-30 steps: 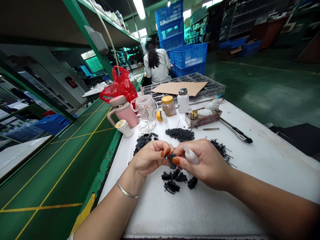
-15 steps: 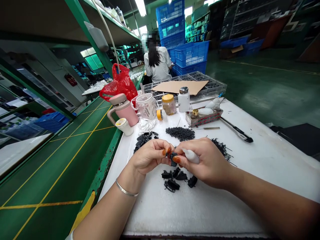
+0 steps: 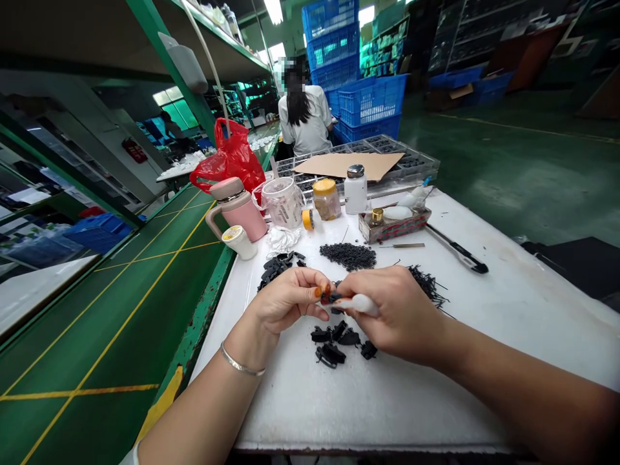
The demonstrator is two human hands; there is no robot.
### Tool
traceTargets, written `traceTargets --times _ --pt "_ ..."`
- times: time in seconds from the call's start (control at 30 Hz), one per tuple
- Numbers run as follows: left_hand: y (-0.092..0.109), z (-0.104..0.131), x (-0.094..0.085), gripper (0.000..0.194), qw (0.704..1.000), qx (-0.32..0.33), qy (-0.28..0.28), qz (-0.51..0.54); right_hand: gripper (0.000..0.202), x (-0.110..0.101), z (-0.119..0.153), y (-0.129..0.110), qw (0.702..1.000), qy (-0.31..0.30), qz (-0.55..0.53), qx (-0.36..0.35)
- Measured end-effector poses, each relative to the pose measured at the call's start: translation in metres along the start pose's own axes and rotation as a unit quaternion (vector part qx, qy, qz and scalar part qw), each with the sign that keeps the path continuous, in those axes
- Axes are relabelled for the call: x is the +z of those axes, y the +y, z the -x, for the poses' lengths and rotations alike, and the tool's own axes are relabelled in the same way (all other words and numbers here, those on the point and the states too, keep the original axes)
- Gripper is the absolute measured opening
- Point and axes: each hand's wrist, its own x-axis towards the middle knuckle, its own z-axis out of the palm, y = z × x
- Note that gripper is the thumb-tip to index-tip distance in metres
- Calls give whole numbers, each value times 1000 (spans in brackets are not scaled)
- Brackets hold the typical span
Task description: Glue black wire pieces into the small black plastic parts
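Observation:
My left hand (image 3: 289, 294) pinches a small black plastic part (image 3: 332, 298) between thumb and fingertips; the part is mostly hidden. My right hand (image 3: 403, 309) is closed round a small white squeeze bottle (image 3: 365, 305), its narrow tip directed left at the part. Whether the tip touches it, I cannot tell. Just below the hands lie several black curved parts (image 3: 331, 354). Beyond them sit a heap of tiny black rings (image 3: 347, 256), a pile of black parts (image 3: 275, 268) at left, and thin black sticks (image 3: 426, 284) behind my right hand.
Along the back stand a pink mug (image 3: 241, 210), a white cup (image 3: 239, 241), a clear plastic jug (image 3: 283, 203), a yellow-lidded jar (image 3: 326, 199) and a white pump bottle (image 3: 355, 189). A small box (image 3: 394, 227) holds bottles. Farther off, a person (image 3: 306, 119) sits near blue crates (image 3: 371, 103).
The white bottle has turned in my right hand, from its tip pointing up and left to lying flatter with its tip at the part. My left hand keeps its pinch.

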Motion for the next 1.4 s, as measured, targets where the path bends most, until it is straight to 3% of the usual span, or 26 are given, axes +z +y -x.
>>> traceTargets --times 0.1,0.2,0.33,0.43,0.53,0.63,0.73,0.87,0.97,1.17,1.27,1.4 --pt "-1 0 0 28 1000 9 5 0 10 1 1 0 1000 17 22 -11" --pt "-1 0 2 23 999 49 14 -5 14 0 -3 -2 993 9 -65 102" --pt "-1 1 7 19 995 92 28 -18 14 -1 -9 -6 926 -25 -261 273" --pt "0 0 10 19 994 103 39 -28 14 -1 -9 -7 897 -29 -316 308" --pt "0 0 9 20 994 95 40 -24 17 0 -6 -6 937 -16 -233 260" --pt "0 0 7 21 997 65 34 -7 13 1 -3 -1 992 19 -68 100" --pt "-1 0 4 21 999 36 18 9 8 3 0 5 996 36 60 -53" --pt "0 2 4 20 1000 24 19 8 11 3 1 6 987 37 123 -101" --pt "2 3 5 22 999 42 27 -9 10 3 0 4 996 43 54 -56" --pt "1 2 7 23 994 95 38 -39 15 3 -4 3 990 13 -78 120" --pt "2 0 4 24 986 138 58 -71 15 0 -8 9 974 -28 -125 185" --pt "14 6 -8 25 953 209 136 -169 17 -8 -13 18 957 -108 -122 241"
